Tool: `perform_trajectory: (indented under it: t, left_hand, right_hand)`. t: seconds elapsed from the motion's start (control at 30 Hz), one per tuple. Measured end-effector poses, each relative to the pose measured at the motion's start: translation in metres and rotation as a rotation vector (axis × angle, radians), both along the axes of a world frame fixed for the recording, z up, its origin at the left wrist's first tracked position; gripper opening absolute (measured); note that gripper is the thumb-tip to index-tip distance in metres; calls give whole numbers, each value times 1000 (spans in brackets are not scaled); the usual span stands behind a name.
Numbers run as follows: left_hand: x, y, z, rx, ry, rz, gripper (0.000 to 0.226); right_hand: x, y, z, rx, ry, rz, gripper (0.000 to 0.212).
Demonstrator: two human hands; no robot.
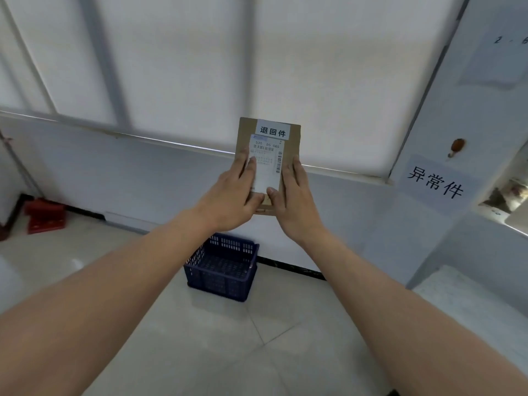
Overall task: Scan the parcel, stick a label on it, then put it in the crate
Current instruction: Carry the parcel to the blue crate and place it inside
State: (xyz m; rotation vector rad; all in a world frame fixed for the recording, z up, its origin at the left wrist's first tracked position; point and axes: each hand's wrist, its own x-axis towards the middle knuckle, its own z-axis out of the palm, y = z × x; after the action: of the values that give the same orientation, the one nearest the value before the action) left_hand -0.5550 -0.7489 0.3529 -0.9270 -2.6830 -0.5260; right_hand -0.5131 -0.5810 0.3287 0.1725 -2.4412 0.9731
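Observation:
I hold a flat brown cardboard parcel (290,144) upright at arm's length, in front of the window sill. It carries a white shipping slip with barcodes (267,155) and, above that, a white label with black characters (273,131) along its top edge. My left hand (231,197) grips the parcel's lower left side, fingers lying over the slip. My right hand (294,204) grips the lower right side, thumb on the slip's bottom corner. Below the parcel a dark blue slatted plastic crate (223,267) stands on the floor against the wall; it looks empty.
Pale floor tiles (228,338) lie around the crate. A red object (45,214) sits on the floor at the far left. A white pillar at the right carries a paper sign (435,181) with black characters. White foam (471,295) lies at the lower right.

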Motion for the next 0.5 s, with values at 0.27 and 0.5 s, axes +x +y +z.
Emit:
perform_trajectory:
  t: [0.27, 0.5]
  left_hand:
    - [-90, -32, -28, 8, -66, 7, 80]
    - [-187, -92, -46, -24, -110, -32, 81]
  right_hand:
    - [-93, -32, -27, -14, -78, 13, 69]
    - [-181, -95, -48, -26, -136, -37, 67]
